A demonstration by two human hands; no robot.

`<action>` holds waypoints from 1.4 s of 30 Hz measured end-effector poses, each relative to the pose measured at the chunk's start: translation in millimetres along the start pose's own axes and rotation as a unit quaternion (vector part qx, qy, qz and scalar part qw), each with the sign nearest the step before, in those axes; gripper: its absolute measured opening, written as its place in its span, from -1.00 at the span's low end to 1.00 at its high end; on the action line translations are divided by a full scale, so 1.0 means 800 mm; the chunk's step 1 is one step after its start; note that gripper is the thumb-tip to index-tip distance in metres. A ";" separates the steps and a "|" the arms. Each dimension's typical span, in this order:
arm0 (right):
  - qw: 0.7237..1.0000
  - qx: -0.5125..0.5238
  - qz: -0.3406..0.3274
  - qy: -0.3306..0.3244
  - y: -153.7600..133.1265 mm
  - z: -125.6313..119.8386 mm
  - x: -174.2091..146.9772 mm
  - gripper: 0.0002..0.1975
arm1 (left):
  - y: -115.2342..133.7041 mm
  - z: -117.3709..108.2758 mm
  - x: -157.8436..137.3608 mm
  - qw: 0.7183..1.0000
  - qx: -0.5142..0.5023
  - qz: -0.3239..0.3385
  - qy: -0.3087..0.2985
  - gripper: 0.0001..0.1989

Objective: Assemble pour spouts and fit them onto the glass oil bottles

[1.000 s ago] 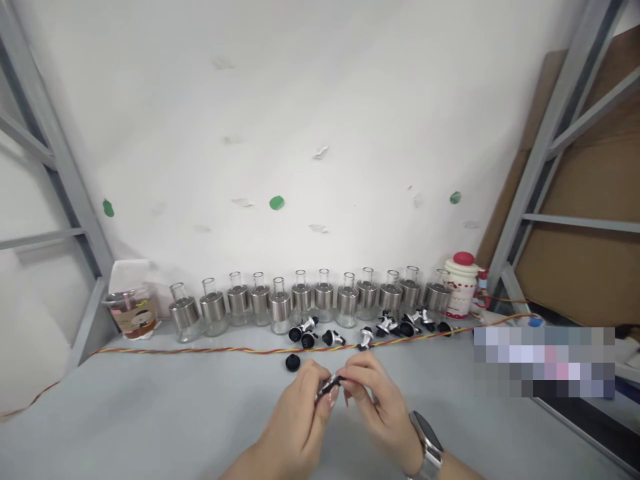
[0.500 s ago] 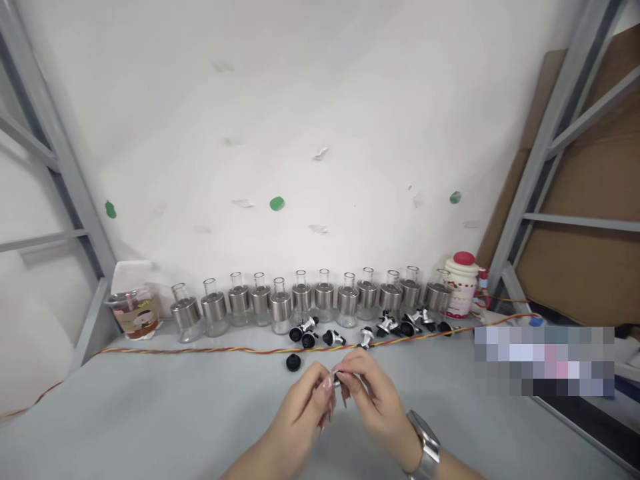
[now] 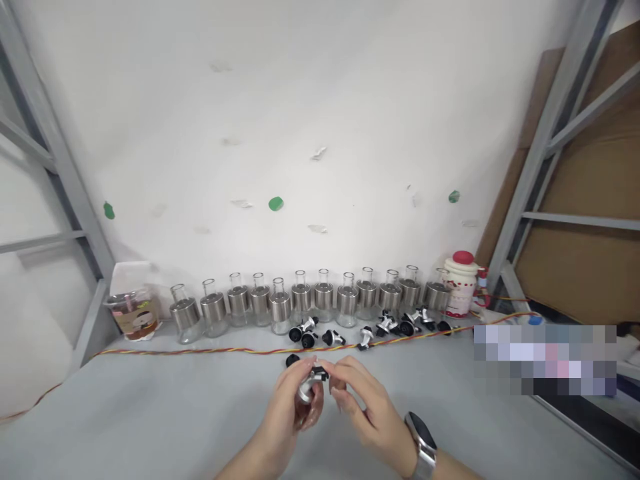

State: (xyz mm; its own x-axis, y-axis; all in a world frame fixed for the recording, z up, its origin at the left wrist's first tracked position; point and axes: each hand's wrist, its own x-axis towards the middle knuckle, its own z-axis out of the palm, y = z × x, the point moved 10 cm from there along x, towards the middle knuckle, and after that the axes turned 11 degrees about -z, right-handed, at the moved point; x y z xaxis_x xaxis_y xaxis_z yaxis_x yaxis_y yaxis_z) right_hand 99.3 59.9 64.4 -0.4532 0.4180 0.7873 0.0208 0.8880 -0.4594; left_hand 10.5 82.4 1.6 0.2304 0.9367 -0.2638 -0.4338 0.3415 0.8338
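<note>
My left hand [image 3: 283, 410] is closed around a silver bottle pourer spout [image 3: 306, 389] with a black top, just above the grey table. The fingers hide part of its lower end. Close by on the right, my right hand [image 3: 369, 401] has its index finger reaching to the black top. Its thumb and fingers are apart, with nothing seen between them. Behind my left fingertips lies a round black stopper [image 3: 293, 361], partly covered. More silver-and-black pourer spouts [image 3: 334, 338] lie farther back.
Several glass bottles [image 3: 214, 307] with metal collars stand in a row along the wall. A red-yellow twisted wire [image 3: 200, 351] crosses the table. At the left is a plastic cup [image 3: 134, 313]; at the right, a white jar with a red top [image 3: 460, 287].
My hands have drawn slightly apart, and the pourer now shows upright in my left hand, where it was mostly hidden between both hands. My left hand has shifted left, partly covering the black stopper.
</note>
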 end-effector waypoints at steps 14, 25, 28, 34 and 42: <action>0.998 0.023 0.059 -0.021 0.013 0.020 -0.005 -0.60 | 0.005 0.005 0.006 1.000 0.005 0.007 -0.009 -0.57; 0.991 0.073 0.115 0.000 0.025 0.021 -0.004 -0.59 | 0.015 -0.010 0.017 1.000 0.011 0.026 0.006 -0.59; 0.986 0.083 0.136 0.041 0.038 0.013 -0.009 -0.60 | 0.023 -0.025 0.024 0.998 0.019 0.052 0.032 -0.59; 0.986 0.037 0.159 0.028 0.055 0.015 -0.013 -0.65 | 0.049 -0.063 0.027 0.988 -0.010 0.110 0.107 -0.55; 0.984 -0.087 0.133 -0.086 0.059 0.044 -0.006 -0.64 | 0.083 -0.098 0.016 0.971 -0.060 0.163 0.165 -0.59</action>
State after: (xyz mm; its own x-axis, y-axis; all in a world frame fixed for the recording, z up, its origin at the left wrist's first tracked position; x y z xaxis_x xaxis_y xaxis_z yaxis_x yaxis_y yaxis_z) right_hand 70.7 93.0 24.6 -0.5545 0.6145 0.5612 0.3045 0.7774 -0.5504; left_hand -83.7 123.3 15.6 -0.2190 0.9635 -0.1538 -0.5400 0.0116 0.8416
